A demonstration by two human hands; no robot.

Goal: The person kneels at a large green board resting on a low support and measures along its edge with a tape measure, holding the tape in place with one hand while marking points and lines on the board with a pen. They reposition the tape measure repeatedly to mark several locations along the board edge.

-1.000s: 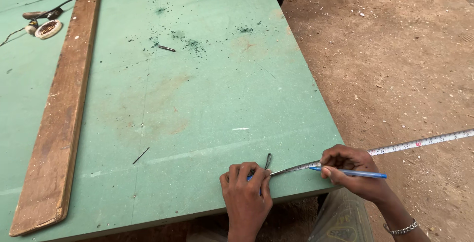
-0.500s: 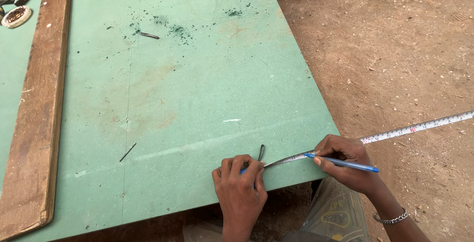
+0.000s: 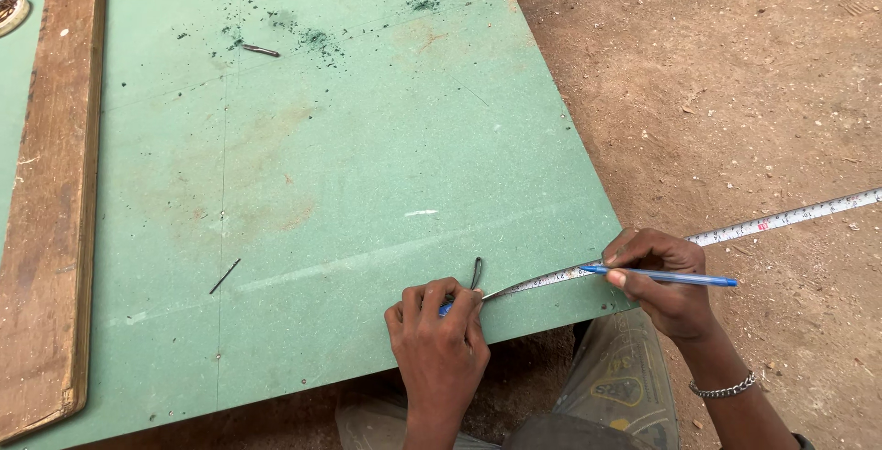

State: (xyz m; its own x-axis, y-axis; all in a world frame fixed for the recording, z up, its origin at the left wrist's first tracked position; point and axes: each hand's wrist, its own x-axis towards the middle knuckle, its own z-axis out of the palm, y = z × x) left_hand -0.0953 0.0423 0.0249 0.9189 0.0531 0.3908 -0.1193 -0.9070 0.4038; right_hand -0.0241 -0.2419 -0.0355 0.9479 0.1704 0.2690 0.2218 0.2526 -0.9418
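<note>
My left hand (image 3: pixel 439 335) presses down on a small blue tape measure case on the near edge of a green board (image 3: pixel 367 138). The white tape blade (image 3: pixel 781 221) runs out from it to the right, past the board's corner and over the dirt. My right hand (image 3: pixel 663 283) sits at the board's right corner, fingers on the blade, and holds a blue pen (image 3: pixel 671 276) lying along the tape with its tip pointing left. A short dark cord loop (image 3: pixel 476 273) lies just above my left hand.
A long brown wooden plank (image 3: pixel 50 193) lies along the board's left side. Nails (image 3: pixel 260 50) and dark specks lie at the far end, another thin nail (image 3: pixel 224 275) nearer. Bare dirt ground (image 3: pixel 735 92) spreads to the right.
The view has shifted a little closer and to the right. Both hands stay at the board's near edge with the tape and pen, nearly unmoved.
</note>
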